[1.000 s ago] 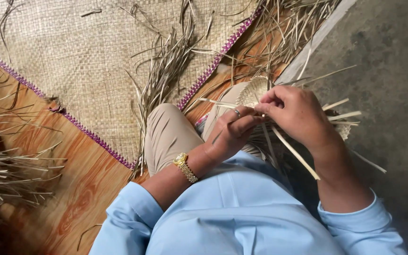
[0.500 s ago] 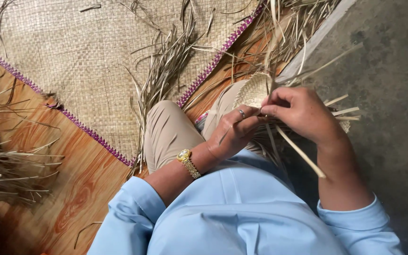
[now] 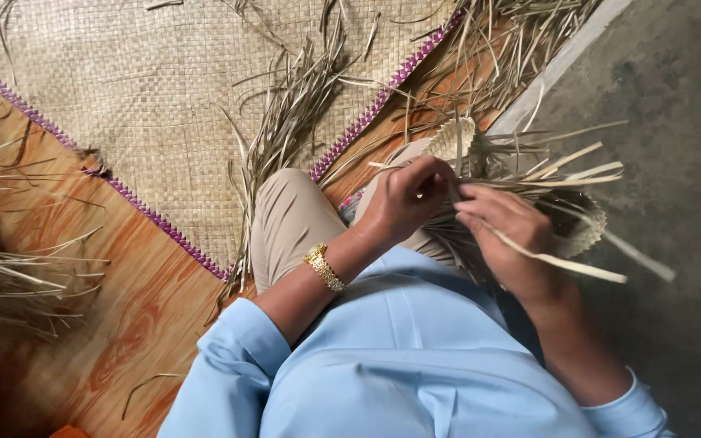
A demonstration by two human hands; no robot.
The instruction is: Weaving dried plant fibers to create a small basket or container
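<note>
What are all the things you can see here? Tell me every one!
woven piece: one, pale straw, half-made with scalloped edge, in the lap under both hands
loose strips: many, pale straw, sticking out of the woven piece to the right
mat: one, tan with purple edge, top left on the floor
dry leaves: one bunch, grey-green, lying across the mat
leaf pile: one, straw, far left
floor: orange wood-look, under the mat
concrete: grey, right side
bracelet: one, gold, left wrist
left hand: pinching strips
right hand: gripping a strip
</note>
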